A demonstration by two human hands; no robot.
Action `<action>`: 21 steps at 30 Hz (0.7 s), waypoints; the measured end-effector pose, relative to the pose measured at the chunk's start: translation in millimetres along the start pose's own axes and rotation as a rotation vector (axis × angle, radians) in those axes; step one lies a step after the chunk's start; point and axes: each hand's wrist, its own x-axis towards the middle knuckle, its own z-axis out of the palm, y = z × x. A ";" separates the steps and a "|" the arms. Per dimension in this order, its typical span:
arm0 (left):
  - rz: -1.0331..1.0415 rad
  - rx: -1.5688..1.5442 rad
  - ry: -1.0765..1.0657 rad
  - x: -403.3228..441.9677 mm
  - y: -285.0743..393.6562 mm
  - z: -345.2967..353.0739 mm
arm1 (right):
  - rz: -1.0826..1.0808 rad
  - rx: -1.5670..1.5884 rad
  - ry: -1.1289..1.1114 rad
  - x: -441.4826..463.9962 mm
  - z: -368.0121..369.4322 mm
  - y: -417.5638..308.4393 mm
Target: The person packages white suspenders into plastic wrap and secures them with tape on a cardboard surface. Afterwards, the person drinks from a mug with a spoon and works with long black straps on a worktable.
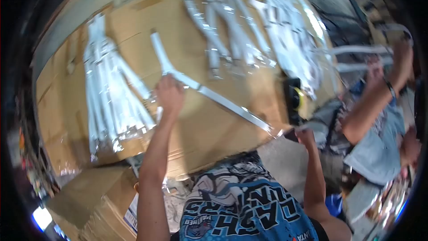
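A long white strap (232,106), bent at an angle and crossed by a dark band, lies on a cardboard sheet (200,129). At its bend, my left hand (169,94) is closed with its fingertips on the strap. Near the strap's lower right end, beyond the sheet's front edge, my right hand (306,136) is closed around a small dark piece (290,135) that is too blurred to name. Shiny clear plastic shows at that end of the strap.
Bundles of white straps in clear plastic lie at left (104,89), top centre (220,15) and right (287,40). A black-and-yellow object (293,100) sits by the sheet's right edge. Another person's arm (379,93) handles white straps at right. A cardboard box (96,201) stands lower left.
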 end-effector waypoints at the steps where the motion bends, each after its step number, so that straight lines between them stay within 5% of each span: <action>1: 0.013 -0.012 0.034 -0.8 -1.3 -0.3 | 0.045 0.064 -0.049 -4.3 12.0 14.1; 5: -0.036 -0.050 -0.042 -0.1 5.9 -17.5 | 0.013 0.496 -0.377 -60.7 28.9 -93.3; 7: -0.041 -0.098 -0.055 -0.5 6.6 -19.0 | -0.296 0.549 -0.465 -58.2 39.3 -167.4; 10: -0.047 -0.078 -0.019 -1.4 7.0 -18.1 | -0.589 0.132 -0.483 -27.5 45.9 -300.5; 14: -0.077 -0.122 -0.027 -2.0 8.1 -22.2 | -0.982 0.234 -0.564 15.2 81.3 -446.9; 16: -0.081 -0.158 -0.001 -2.6 6.3 -17.3 | -1.009 0.244 -0.646 34.5 99.8 -491.8; 19: -0.095 -0.192 -0.009 -3.3 6.4 -19.2 | -1.327 0.243 -0.533 78.7 148.4 -519.9; 21: -0.102 -0.188 -0.008 -3.5 6.7 -17.9 | -1.230 0.130 -0.669 88.1 148.4 -529.2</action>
